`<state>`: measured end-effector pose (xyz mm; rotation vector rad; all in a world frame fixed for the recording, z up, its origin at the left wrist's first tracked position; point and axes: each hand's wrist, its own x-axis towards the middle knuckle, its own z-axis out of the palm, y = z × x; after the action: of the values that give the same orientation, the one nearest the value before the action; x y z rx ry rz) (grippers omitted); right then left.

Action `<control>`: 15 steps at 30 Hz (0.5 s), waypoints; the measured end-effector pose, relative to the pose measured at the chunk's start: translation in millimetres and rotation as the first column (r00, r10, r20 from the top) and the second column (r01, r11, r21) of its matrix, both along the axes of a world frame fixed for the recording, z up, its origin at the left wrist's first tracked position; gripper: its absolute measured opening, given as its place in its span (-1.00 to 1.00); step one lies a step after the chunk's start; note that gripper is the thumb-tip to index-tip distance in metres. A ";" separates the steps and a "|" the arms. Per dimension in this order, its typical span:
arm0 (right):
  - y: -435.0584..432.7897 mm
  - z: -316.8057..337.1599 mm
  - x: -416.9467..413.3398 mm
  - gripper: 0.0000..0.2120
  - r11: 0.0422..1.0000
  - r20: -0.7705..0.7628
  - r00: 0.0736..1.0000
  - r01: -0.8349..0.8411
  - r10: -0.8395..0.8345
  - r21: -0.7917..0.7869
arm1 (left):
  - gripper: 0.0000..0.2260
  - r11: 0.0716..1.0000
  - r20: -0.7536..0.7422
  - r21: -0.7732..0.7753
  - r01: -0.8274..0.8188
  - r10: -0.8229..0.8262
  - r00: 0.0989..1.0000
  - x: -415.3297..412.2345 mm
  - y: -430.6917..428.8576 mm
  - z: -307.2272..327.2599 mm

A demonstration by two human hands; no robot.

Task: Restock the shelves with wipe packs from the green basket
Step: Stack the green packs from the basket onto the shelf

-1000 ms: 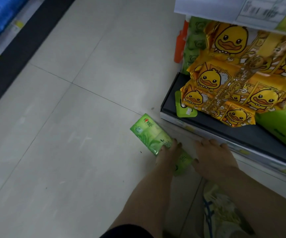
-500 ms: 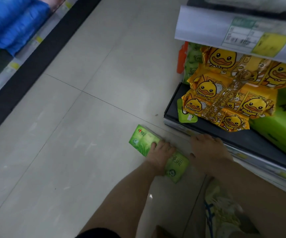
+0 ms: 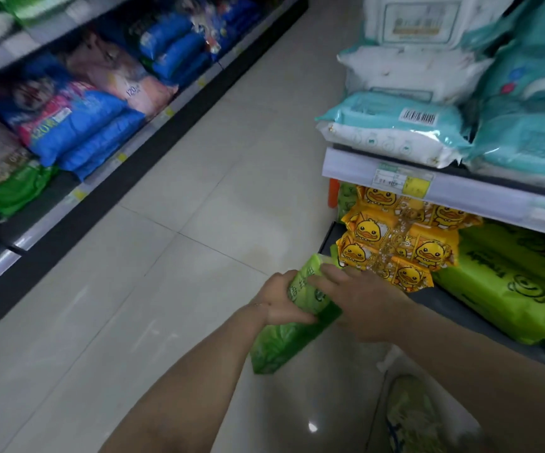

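Lifted off the floor since the earlier frame, the green pack [image 3: 300, 317] now hangs between both hands, left hand [image 3: 281, 302] and right hand [image 3: 359, 305] each closed on its upper half, just beside the duck packs [image 3: 395, 250] on the bottom shelf [image 3: 454, 313]. It looks light, soft and slick-wrapped, so gripping across its middle seems safest; no basket is in view.

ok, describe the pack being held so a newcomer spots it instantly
Start at the right-hand shelving's bottom shelf, at the yellow duck packs. Just left, above the floor, both hands grip a green wipe pack. Only this pack is off the shelves, in hand.
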<state>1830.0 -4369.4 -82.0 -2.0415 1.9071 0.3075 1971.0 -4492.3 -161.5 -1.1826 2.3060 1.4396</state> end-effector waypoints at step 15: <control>12.9 149.6 -21.3 -0.71 0.745 -0.538 0.826 -0.464 0.169 -0.479 | -0.33 0.993 -0.340 -0.075 0.090 -0.110 0.934 -20.4 -11.7 195.0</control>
<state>1808.8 -4356.5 67.6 -2.9809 2.0818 0.3320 1950.6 -4504.0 33.5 -0.8657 2.6084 1.6639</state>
